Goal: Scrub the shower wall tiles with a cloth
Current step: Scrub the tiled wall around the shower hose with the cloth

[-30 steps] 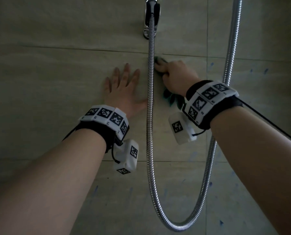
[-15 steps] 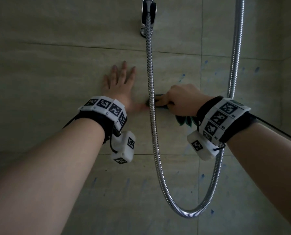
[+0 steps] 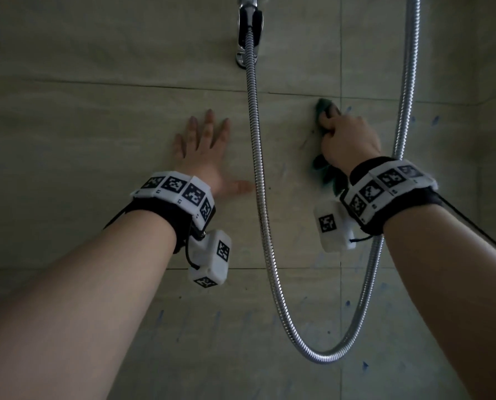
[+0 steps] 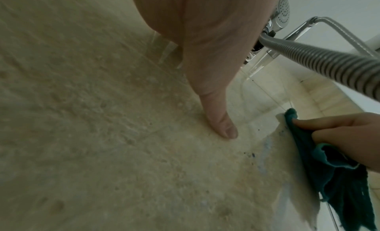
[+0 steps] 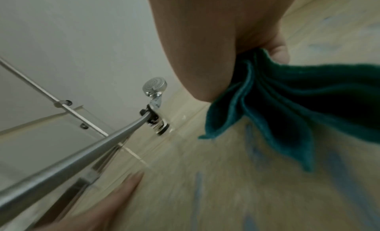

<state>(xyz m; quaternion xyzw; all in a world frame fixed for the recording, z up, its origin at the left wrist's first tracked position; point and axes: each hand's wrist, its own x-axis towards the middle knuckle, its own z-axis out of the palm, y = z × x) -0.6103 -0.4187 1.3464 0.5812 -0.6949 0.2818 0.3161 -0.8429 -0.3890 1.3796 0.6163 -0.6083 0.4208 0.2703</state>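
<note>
A teal cloth (image 3: 323, 109) is bunched in my right hand (image 3: 346, 138), which presses it against the beige wall tiles (image 3: 96, 140) just right of the shower hose, below a grout line. The cloth's loose folds (image 5: 298, 104) hang under the palm; from the left wrist the cloth (image 4: 329, 169) shows at the right with fingers curled round it. My left hand (image 3: 206, 151) lies flat on the tile left of the hose, fingers spread and straight, thumb (image 4: 224, 124) out toward the hose. Faint blue marks (image 3: 347, 303) dot the tiles.
A chrome shower hose (image 3: 258, 183) hangs from a wall bracket (image 3: 248, 33) between my hands and loops back up at the right (image 3: 405, 111). The shower head (image 5: 154, 85) sits in its holder above. A glass panel with a metal rail (image 5: 61, 104) stands to the side.
My right hand has carried the cloth up and to the right, from beside the hose at thumb height to just under the grout line. The left hand stays flat on the tile.
</note>
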